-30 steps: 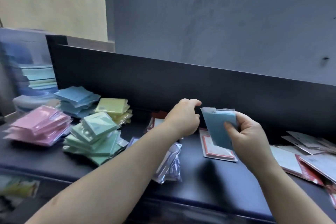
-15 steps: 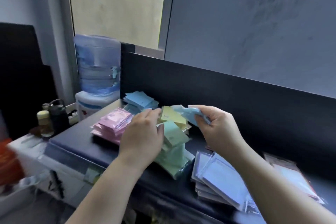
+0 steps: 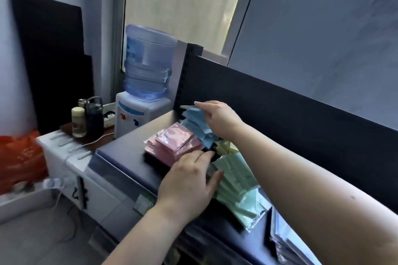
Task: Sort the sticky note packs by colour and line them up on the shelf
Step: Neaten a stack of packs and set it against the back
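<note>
Four piles of sticky note packs lie on the dark shelf (image 3: 129,157): pink (image 3: 174,144), blue (image 3: 197,127), yellow (image 3: 225,148) and green (image 3: 237,180). My right hand (image 3: 219,118) reaches over the blue pile and its fingers pinch a blue pack (image 3: 193,111) at the very top of that pile. My left hand (image 3: 191,180) hovers with fingers spread over the gap between the pink and green piles, holding nothing. The yellow pile is mostly hidden behind my right forearm.
A black back panel (image 3: 280,114) runs along the shelf's far side. Left of the shelf stand a water dispenser (image 3: 144,84), a jar and a dark flask (image 3: 93,116). Clear-wrapped packs (image 3: 288,241) lie at the shelf's right. An orange bag (image 3: 19,157) sits at far left.
My view has swung left. My right hand carried the blue pack from the middle of the shelf over to the top of the blue pile. My left hand opened and moved to the pink and green piles.
</note>
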The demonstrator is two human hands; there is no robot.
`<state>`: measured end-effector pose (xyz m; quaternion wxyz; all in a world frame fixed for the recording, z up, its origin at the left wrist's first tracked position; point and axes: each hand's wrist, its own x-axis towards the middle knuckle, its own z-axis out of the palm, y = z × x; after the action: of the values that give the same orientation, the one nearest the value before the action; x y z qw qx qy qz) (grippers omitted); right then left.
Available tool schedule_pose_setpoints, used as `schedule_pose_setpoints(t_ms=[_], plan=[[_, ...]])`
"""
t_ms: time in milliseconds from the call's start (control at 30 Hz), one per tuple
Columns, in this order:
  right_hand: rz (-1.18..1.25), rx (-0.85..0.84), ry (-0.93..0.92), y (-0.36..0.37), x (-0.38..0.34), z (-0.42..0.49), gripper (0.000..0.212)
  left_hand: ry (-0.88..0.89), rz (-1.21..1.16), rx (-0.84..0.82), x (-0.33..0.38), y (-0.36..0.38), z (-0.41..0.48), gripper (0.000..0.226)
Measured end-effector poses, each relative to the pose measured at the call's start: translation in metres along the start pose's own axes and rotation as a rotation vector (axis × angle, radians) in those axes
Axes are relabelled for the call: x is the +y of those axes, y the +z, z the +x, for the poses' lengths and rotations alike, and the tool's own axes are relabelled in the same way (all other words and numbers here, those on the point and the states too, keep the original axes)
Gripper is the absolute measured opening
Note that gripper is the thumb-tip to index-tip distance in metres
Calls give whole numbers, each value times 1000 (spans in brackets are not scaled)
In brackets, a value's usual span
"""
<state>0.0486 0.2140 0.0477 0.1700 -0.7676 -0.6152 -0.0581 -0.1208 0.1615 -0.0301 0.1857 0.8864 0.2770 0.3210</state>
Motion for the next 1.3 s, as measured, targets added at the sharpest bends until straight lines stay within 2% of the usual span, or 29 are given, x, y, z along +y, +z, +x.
schedule_pose_setpoints(t_ms=[67,133,233,300,367,467,633,833,967,1100,1300], plan=[[-60,-200,75,1,1,1,49,-2,2,-10,0,0,1,80],[-50,-252,99,-3,1,-4,53,-1,17,-23,-1,1,1,82],[-16,-221,101,-12,3,-15,58,1,8,-47,0,1,2,76],[18,-169,107,-18,7,-25,57,-9,-29,-54,2,-2,4,62],[38,-115,100,-26,11,-40,52,-12,-62,-17,7,-6,8,48],[32,-33,78,-41,22,-68,46,23,-72,53,24,-11,18,41],[-47,51,124,-69,56,-134,45,149,-52,10,68,0,32,39],[-117,159,282,-101,106,-237,40,329,-60,-78,146,32,28,42],[-130,177,419,-121,144,-311,37,460,-51,-180,206,61,16,51],[-148,198,563,-141,184,-387,35,542,-67,-278,265,98,-2,42],[-172,148,702,-175,245,-487,34,616,-16,-422,360,149,-32,47]])
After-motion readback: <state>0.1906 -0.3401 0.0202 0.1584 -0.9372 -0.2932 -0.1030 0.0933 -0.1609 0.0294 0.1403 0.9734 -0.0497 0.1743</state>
